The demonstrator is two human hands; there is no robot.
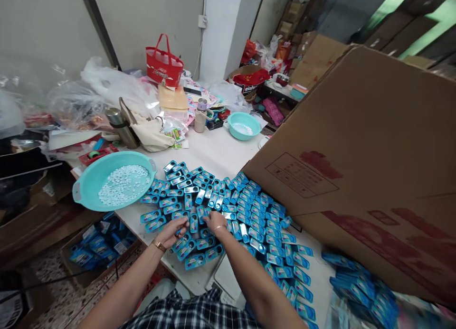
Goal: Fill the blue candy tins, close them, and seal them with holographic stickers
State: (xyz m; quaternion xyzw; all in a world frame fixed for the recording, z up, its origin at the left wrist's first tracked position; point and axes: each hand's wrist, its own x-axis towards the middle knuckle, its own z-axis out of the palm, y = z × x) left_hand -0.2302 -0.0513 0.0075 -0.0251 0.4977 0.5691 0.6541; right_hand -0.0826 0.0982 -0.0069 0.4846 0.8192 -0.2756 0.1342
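Note:
Many small blue tins point(256, 218), rectangular with rounded corners and a dark round spot on each, lie spread in uneven rows over the white table. My left hand point(171, 232) is over the near-left part of them, fingers curled inward; what sits between the fingertips is too small to tell. Close by on its right, my right hand point(216, 221) has its fingers pressed together over the tins, and its fingertips partly hide what they touch. A blue tin point(193, 223) stands in the gap between the two hands.
A large teal basin point(89, 196) of small white tablets point(124, 184) stands at left, a smaller teal basin point(244, 135) farther back. A big cardboard box point(370, 144) borders the right side. A steel flask point(121, 127) and cloth bag point(153, 133) are behind. A box of blue packs point(96, 248) sits below left.

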